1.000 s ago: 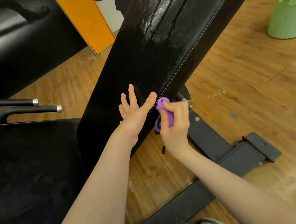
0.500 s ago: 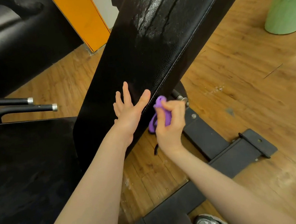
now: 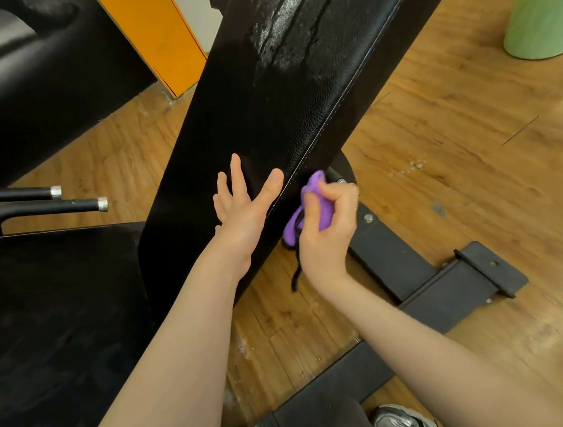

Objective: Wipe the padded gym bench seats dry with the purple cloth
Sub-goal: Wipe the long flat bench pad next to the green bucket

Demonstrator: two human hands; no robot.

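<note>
The side edge of the inclined bench pad (image 3: 264, 118) was being wiped with the purple cloth (image 3: 310, 207) bunched in the right hand (image 3: 326, 229), the left hand (image 3: 242, 213) laid flat with fingers spread on the pad; the wet streaks (image 3: 286, 23) higher up appeared to call for the next strokes.

The padded gym bench seat (image 3: 264, 118) is black grained leatherette with a stitched edge seam, matt low down and glistening wet higher up. The purple cloth (image 3: 320, 206) looks soft and fuzzy. The floor (image 3: 456, 148) is glossy brown wood plank, the bench frame (image 3: 428, 288) matt black metal, the bucket (image 3: 546, 12) smooth green plastic.
</note>
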